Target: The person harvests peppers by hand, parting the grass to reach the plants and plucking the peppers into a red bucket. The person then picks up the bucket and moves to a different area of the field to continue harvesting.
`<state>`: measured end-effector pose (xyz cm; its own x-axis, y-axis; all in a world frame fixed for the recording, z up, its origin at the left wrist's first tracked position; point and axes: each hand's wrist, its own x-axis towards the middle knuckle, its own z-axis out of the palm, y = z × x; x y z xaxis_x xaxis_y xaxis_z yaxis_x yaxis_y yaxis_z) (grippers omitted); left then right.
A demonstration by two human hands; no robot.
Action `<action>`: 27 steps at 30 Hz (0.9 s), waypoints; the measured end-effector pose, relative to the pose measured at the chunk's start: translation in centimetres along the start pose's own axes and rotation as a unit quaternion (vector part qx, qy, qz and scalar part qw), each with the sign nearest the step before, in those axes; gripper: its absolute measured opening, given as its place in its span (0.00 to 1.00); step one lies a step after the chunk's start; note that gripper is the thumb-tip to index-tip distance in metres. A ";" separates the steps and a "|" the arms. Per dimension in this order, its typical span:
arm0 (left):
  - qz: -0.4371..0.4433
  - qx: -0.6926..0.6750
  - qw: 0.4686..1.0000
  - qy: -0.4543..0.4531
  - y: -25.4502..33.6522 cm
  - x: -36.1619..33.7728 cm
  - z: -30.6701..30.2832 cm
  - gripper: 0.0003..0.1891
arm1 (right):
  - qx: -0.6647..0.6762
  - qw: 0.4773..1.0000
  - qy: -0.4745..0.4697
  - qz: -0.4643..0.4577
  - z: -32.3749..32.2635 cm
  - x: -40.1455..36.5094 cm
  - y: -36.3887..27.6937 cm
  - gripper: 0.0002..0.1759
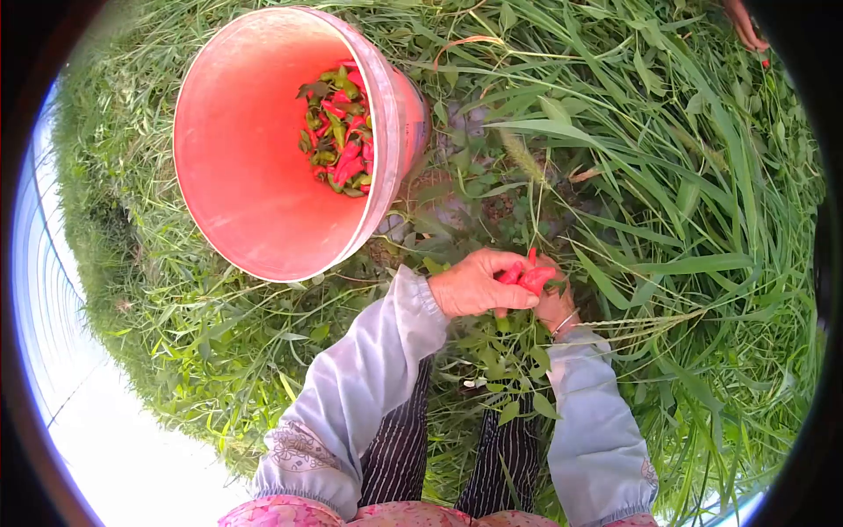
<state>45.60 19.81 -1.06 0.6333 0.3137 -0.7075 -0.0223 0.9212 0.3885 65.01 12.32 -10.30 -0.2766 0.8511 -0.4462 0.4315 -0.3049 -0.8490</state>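
Note:
Several red peppers (536, 279) are bunched between my two hands, low over a leafy pepper plant (518, 351). My left hand (474, 283) is closed on them from the left, its thumb stretched along their lower side. From the right, my right hand (555, 306) curls around the same bunch. Its fingertips are partly hidden behind the peppers, and a thin bracelet shows at the wrist. Up and to the left, a large pink-red bucket (250, 149) lies tilted with its mouth towards me. Red and green peppers (342, 132) are heaped inside it.
Tall grass (685, 193) and weeds crowd the right side and surround the plant. Dark sheeting and soil (439, 202) show through beside the bucket. My striped trouser legs (395, 448) are below my hands. Another person's hand (745, 25) is at the top right.

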 end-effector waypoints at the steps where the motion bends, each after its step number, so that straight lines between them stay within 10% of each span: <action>1: 0.045 0.008 0.999 -0.004 -0.1 0.1 0.3 0.14 | -0.006 0.999 -0.035 -0.016 -0.2 0.2 0.6 0.11; 5: 0.182 0.056 0.980 -0.054 -0.3 0.6 0.9 0.14 | 0.290 0.946 -0.103 0.104 -0.5 0.5 -2.8 0.12; 7: 0.307 0.141 0.940 -0.056 -1.6 1.7 1.0 0.14 | 0.795 0.539 -0.089 0.263 1.8 0.4 2.6 0.17; 9: 0.146 0.168 0.974 -0.046 -0.2 0.5 2.0 0.15 | 0.410 0.909 -0.036 0.067 3.0 -0.2 2.8 0.20; 12: 0.260 0.250 0.933 0.007 -0.4 0.1 2.6 0.16 | 0.868 0.490 -0.075 0.040 3.7 0.2 0.8 0.17; 13: 0.244 0.234 0.941 -0.011 0.1 -0.5 2.5 0.15 | 0.900 0.428 -0.073 0.041 4.1 0.2 1.3 0.16; 16: 0.172 0.028 0.982 -0.075 2.3 -3.3 3.2 0.14 | 0.888 0.449 -0.093 -0.017 4.0 2.1 -0.2 0.14; 19: 0.210 0.086 0.971 -0.070 6.2 -7.3 3.5 0.17 | 0.768 0.637 -0.052 0.034 3.6 3.1 0.9 0.14; 23: 0.338 0.099 0.910 0.217 7.3 -14.6 0.6 0.33 | 0.578 0.801 0.053 0.143 0.0 1.0 2.6 0.14; 27: 0.299 0.269 0.786 0.470 9.4 -17.3 -5.6 0.23 | 0.608 0.754 0.199 0.152 -2.8 0.3 1.4 0.15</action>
<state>30.11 24.29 11.56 -0.2219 0.9176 -0.3299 0.3914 0.3937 0.8318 67.94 13.30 -10.87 0.0605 0.6504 -0.7572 -0.7493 -0.4716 -0.4649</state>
